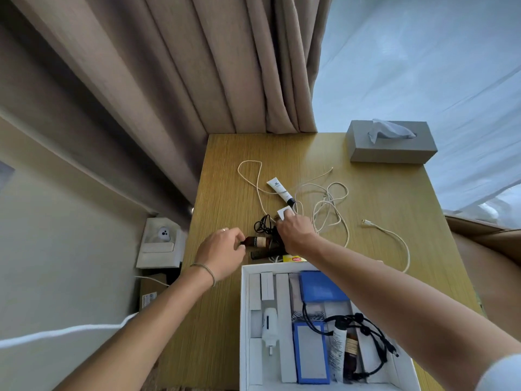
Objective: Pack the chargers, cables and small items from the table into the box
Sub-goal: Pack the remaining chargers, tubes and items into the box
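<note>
A white box stands open at the table's near edge, holding a white charger, blue-edged cases, tubes and a black cable. Just beyond it, my left hand pinches the cap end of a small brown bottle lying on the table. My right hand is closed on a small white charger block. Beside it lie a coiled black cable, a black comb and a yellow packet. Farther back are a white tube and tangled white cables.
A grey tissue box sits at the table's far right corner. Beige curtains hang behind the wooden table. Left of the table stand a white carton and a brown cardboard box on the floor.
</note>
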A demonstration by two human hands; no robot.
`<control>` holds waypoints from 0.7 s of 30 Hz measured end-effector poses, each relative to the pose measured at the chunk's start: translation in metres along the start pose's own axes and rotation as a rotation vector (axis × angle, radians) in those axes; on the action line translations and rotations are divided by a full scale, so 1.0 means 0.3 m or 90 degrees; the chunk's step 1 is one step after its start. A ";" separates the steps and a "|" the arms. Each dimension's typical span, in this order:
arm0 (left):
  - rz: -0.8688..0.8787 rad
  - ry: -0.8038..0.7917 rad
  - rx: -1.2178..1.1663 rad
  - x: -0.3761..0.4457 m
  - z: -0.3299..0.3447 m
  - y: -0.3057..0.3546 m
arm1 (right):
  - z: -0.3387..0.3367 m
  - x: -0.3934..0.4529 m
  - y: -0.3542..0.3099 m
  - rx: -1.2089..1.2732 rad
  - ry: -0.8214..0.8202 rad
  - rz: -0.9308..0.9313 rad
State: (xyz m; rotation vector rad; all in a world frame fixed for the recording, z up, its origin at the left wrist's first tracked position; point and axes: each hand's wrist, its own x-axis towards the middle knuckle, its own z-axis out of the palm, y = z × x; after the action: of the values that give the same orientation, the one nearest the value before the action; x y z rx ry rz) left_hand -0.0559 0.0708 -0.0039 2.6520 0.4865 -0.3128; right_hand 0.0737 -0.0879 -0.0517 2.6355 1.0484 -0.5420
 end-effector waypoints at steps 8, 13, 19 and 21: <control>0.010 0.002 -0.006 0.065 0.068 -0.066 | -0.008 0.031 0.026 0.180 0.015 0.026; 0.040 0.006 -0.002 0.112 0.131 -0.086 | -0.070 -0.026 0.069 0.438 0.056 0.098; 0.116 -0.010 0.037 0.181 0.190 -0.035 | -0.141 -0.168 0.102 0.693 0.134 0.120; 0.134 -0.017 0.054 0.198 0.204 -0.023 | -0.154 -0.213 0.105 0.737 0.137 0.128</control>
State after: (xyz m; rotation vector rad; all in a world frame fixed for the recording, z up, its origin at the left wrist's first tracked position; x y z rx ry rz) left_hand -0.0128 0.0664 -0.0778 2.7479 0.1866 -0.3091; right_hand 0.0643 -0.1321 0.0202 3.7951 0.5379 -1.0745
